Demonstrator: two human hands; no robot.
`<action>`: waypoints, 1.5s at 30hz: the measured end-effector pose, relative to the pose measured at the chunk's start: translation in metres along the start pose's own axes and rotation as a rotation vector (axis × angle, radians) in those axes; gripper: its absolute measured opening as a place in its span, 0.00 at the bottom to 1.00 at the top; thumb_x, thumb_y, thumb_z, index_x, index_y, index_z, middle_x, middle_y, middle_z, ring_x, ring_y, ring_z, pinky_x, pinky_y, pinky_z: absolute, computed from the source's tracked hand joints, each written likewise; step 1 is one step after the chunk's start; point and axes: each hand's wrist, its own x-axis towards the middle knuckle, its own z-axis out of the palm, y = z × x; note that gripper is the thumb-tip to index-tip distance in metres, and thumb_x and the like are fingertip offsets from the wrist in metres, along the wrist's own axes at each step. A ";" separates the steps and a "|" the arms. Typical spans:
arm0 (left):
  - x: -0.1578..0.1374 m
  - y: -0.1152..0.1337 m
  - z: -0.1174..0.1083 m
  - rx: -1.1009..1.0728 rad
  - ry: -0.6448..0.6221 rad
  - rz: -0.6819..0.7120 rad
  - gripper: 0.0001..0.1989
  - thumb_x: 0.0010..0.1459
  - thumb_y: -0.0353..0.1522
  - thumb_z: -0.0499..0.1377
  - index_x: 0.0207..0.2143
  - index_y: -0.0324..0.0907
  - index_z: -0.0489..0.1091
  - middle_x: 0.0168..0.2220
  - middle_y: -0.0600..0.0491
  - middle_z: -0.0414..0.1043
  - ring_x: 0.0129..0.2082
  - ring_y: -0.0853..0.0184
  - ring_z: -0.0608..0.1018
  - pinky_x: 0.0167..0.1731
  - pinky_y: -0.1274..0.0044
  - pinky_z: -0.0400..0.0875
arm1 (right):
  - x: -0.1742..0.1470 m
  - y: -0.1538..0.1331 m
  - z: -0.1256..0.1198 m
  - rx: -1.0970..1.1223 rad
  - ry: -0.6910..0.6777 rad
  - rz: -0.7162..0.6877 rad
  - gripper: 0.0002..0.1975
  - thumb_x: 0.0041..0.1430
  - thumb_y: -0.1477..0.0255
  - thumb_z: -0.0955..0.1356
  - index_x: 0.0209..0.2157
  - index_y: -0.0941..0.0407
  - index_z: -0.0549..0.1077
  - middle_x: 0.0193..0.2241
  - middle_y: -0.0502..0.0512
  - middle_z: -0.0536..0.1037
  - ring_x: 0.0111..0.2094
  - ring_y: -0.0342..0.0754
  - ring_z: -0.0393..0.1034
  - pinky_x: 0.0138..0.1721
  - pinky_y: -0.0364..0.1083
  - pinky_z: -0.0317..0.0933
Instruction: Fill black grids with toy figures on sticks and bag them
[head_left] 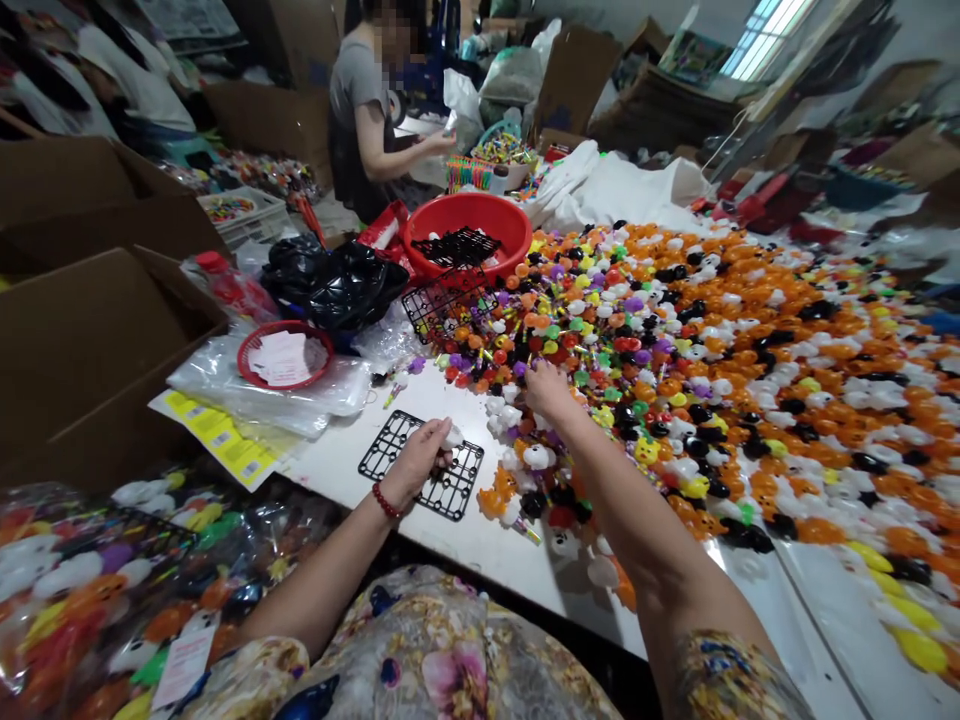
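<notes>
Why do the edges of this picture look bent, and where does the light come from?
Head view: the wide lens bows the white table edge and stretches the corners; daylight enters by the window at top right, which is blown out; the left hand on the black grid is sharp, the right hand and the far toy pile slightly soft.

White table (480,540) carries toy heap (750,340), black grid (420,465).

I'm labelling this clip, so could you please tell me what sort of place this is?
Probably a small toy-packing workshop: a table heaped with small toy figures, cardboard boxes around it, and a black plastic grid under the left hand.
</notes>
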 end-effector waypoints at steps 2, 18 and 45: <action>0.002 -0.001 0.000 -0.057 0.036 -0.008 0.32 0.37 0.58 0.66 0.27 0.39 0.66 0.21 0.59 0.66 0.17 0.77 0.66 0.17 0.84 0.56 | 0.001 -0.004 -0.006 0.022 -0.006 -0.013 0.17 0.60 0.77 0.63 0.49 0.58 0.74 0.49 0.68 0.73 0.52 0.59 0.66 0.49 0.52 0.60; 0.002 -0.003 -0.006 -0.136 0.011 0.035 0.32 0.44 0.60 0.60 0.32 0.39 0.69 0.20 0.59 0.61 0.15 0.78 0.61 0.15 0.83 0.49 | 0.014 -0.048 -0.019 0.510 0.050 -0.002 0.10 0.55 0.75 0.68 0.40 0.60 0.73 0.42 0.63 0.76 0.40 0.53 0.71 0.39 0.46 0.63; -0.023 -0.007 0.019 0.626 0.222 0.288 0.25 0.64 0.50 0.40 0.25 0.45 0.61 0.22 0.55 0.65 0.25 0.67 0.69 0.30 0.74 0.66 | -0.121 -0.082 0.036 1.857 -0.003 0.134 0.18 0.36 0.57 0.78 0.26 0.55 0.77 0.22 0.48 0.76 0.25 0.44 0.67 0.30 0.44 0.63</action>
